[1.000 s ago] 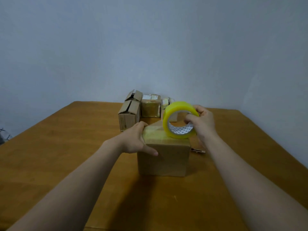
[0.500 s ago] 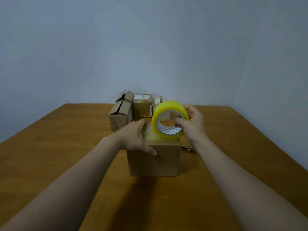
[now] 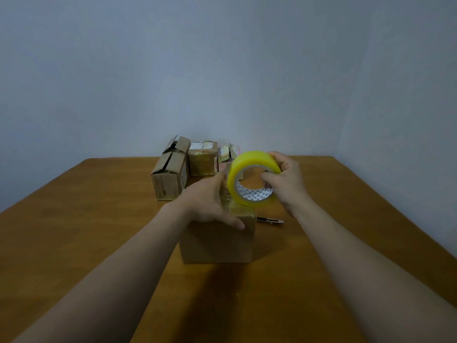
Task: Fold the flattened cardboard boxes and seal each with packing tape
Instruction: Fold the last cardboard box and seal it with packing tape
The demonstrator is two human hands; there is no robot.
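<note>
A small brown cardboard box (image 3: 217,241) stands closed on the wooden table (image 3: 74,231) in front of me. My left hand (image 3: 207,201) lies flat over the box's top, its fingers straight and pressing on the flaps. My right hand (image 3: 284,181) grips a yellow roll of packing tape (image 3: 247,169), thumb through the core and fingers over the outer rim. The roll stands on edge above the far right part of the box top. A strip of tape seems to run from the roll onto the top, under my left hand.
Behind the box stand several more small cardboard boxes: one with raised flaps (image 3: 169,177), a taped one (image 3: 202,158) and a partly hidden one (image 3: 228,154). A slim pen-like cutter (image 3: 270,221) lies on the table just right of the box. Grey walls close off the back and right.
The roll in my right hand has risen slightly and tipped over the box top. My left hand stays pressed on the box. The view has shifted a little between frames.
</note>
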